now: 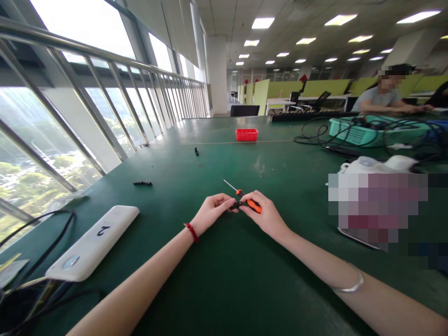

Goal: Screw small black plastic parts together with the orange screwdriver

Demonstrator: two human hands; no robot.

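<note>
Over the middle of the green table [210, 280], my left hand [216, 210] is closed on a small black part [235, 205], pinched between thumb and fingers. What kind of part it is, I cannot make out. My right hand [262, 214] is wrapped round the orange and black handle of a screwdriver [255, 205]; its thin metal shaft points up and to the left, away from me. The right thumb and fingertip also come close to the black part, perhaps touching it. A black piece [143, 183] lies further left, and a smaller black piece [196, 151] stands farther back.
A red plastic tray [247, 135] sits at the back middle. On the left is a white power bank-like block [94, 242] beside black cables. Cables spill round a teal basket [371, 133] at the right, where a white object [378, 163] also stands. A person [381, 95] sits beyond.
</note>
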